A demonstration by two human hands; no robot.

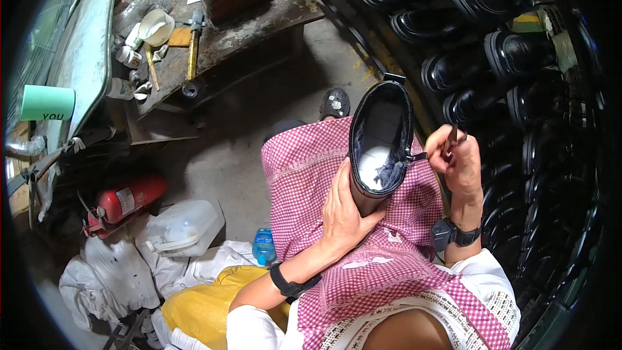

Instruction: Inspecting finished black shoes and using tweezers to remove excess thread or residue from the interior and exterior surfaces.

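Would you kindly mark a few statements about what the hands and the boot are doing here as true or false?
1. The left hand grips the black boot on the lap. True.
2. The boot lies with its sole facing the camera. False: its open top faces the camera.
3. The right hand holds a small tool beside the boot. True.
4. A blue fire extinguisher lies on the floor. False: the fire extinguisher is red.
5. Black shoes fill the rack on the right. True.

Shoe rack crowds the right; floor ahead seems open.
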